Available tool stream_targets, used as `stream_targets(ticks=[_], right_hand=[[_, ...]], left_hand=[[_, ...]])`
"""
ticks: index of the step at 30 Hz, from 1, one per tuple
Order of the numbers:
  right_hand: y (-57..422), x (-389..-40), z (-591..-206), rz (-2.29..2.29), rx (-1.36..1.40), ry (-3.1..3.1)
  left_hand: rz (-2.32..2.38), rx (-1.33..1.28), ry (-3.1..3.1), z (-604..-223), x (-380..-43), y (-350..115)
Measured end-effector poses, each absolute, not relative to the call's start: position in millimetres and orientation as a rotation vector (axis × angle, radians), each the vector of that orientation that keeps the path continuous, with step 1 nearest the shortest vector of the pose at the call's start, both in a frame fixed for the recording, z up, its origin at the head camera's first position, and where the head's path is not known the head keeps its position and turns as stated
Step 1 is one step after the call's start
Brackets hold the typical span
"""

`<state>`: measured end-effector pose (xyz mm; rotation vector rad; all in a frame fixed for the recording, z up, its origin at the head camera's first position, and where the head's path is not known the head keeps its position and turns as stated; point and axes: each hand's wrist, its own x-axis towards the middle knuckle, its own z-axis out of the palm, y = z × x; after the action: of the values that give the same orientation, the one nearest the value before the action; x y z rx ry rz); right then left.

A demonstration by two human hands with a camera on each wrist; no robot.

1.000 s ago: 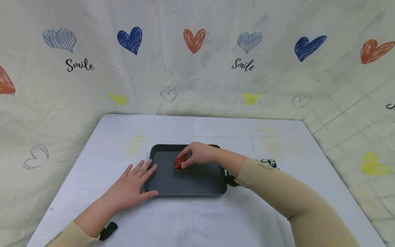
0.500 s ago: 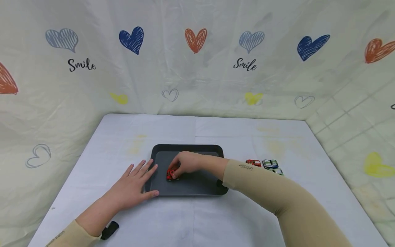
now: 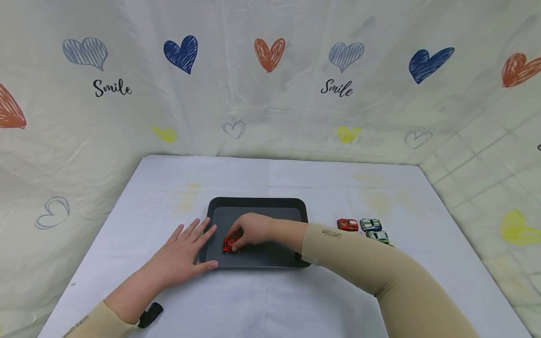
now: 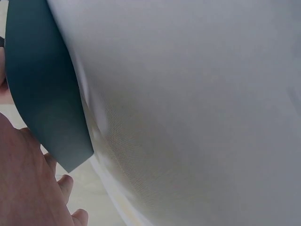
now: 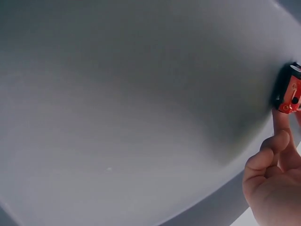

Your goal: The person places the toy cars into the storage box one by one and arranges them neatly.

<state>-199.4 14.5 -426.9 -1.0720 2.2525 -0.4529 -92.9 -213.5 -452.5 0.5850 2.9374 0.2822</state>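
Observation:
A dark grey tray (image 3: 262, 258) lies on the white-covered table. Inside its left part, my right hand (image 3: 253, 229) pinches a small red toy car (image 3: 228, 245) with black markings between thumb and fingers. The right wrist view shows the same toy car (image 5: 292, 92) at the right edge, low over the tray floor. My left hand (image 3: 181, 258) has its fingers spread at the tray's left rim, thumb at the near left corner. In the left wrist view that hand (image 4: 30, 183) is beside the tray's outer wall (image 4: 47, 89).
Right of the tray stand a red toy car (image 3: 347, 225), a green-and-white toy car (image 3: 371, 225) and a paler one (image 3: 377, 236), close together. The right sleeve (image 3: 359, 253) passes in front of them. A patterned cloth (image 3: 270, 103) hangs behind the table.
My right hand has carried the red toy car left and toward the near side of the tray. The cars at right have come into view past the sleeve. My left hand stays put.

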Motion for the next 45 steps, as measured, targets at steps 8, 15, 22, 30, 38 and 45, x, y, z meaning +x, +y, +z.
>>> stream_targets(ticks=[8, 15, 22, 30, 38, 45], right_hand=[[4.5, -194.7, -430.9, -0.433, -1.113, 2.277], [0.9, -190.7, -431.6, -0.431, -1.093, 2.288], [0.7, -191.1, -428.6, -0.445, -1.102, 2.269], [3.2, -194.6, -420.8, -0.462, -1.094, 2.274], [11.6, -197.9, -413.6, -0.529, -1.114, 2.270], [25.7, -204.7, -401.4, -0.613, -1.088, 2.283]], left_hand=[[0.318, 0.599, 2.925, -447.9, -92.1, -212.6], [0.368, 0.634, 2.934, -453.4, -93.4, -215.8], [0.331, 0.632, 2.953, -455.6, -93.9, -216.8], [0.319, 0.616, 2.932, -446.1, -92.0, -212.5], [0.279, 0.606, 2.919, -446.7, -92.3, -212.3], [0.296, 0.602, 2.935, -448.0, -92.1, -212.2]])
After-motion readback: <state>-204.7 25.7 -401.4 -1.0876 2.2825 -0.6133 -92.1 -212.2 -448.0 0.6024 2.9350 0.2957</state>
